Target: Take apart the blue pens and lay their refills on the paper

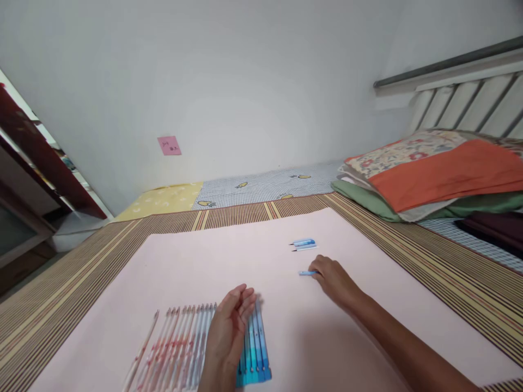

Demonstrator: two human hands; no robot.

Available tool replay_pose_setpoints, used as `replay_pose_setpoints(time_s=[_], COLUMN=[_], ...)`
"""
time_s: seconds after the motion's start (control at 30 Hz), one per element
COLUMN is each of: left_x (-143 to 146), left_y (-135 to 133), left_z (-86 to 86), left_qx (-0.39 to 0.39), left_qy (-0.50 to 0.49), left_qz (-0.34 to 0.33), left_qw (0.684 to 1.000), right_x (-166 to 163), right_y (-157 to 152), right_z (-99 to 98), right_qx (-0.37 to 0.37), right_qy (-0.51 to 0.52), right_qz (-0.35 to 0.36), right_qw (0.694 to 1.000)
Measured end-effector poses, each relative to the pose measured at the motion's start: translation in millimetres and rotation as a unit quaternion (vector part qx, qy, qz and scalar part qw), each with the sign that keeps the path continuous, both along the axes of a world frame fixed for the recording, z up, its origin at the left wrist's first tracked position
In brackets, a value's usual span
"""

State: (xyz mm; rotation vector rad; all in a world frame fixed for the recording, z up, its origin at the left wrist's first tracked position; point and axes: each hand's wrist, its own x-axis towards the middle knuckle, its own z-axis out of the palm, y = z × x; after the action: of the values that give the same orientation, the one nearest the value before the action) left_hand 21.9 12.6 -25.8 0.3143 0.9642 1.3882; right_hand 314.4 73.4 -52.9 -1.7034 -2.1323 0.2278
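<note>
My left hand (232, 321) is over the row of pens, its palm turned to the right. Its fingers are loosely bent and apart, with nothing seen in them. Light blue and turquoise pens (255, 340) show on its right side. Pens with clear and reddish barrels (175, 343) lie side by side on its left; the hand hides some of the row. My right hand (329, 275) is low over the sheet, its fingers closed on a short light blue pen part (305, 273). Just beyond lie blue and white pen pieces (304, 245) with dark pointed tips.
A large pale pink sheet (204, 256) covers much of the striped mat (102, 261). Folded bedding (445, 169) is stacked at the right, near a white radiator (469, 100). A pink note (169, 145) is on the wall. A doorway is at the left.
</note>
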Motion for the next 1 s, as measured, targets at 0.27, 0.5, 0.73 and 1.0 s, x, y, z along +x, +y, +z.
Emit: replay_pose_setpoints(time_s=[0.27,0.5,0.73,1.0], left_x=[6,6,6,7], left_y=[0,1,1,1], left_z=[-0.2,-2.5,-2.3,-3.6], left_qx=[-0.008,-0.006,-0.013,-0.017], left_qy=[-0.005,0.003,0.000,-0.004], left_qz=[-0.003,-0.003,-0.008,-0.006], left_qw=[1.000,1.000,1.000,1.000], right_x=[29,26,25,-17], right_y=[48,64,60,58], right_z=[-12.4,-14.3,-11.8,-9.3], right_qx=[0.065,0.087,0.097,0.104], right_qy=[-0.104,-0.123,-0.117,-0.106], right_qz=[-0.072,-0.063,-0.060,-0.003], right_qw=[0.990,0.987,0.987,0.989])
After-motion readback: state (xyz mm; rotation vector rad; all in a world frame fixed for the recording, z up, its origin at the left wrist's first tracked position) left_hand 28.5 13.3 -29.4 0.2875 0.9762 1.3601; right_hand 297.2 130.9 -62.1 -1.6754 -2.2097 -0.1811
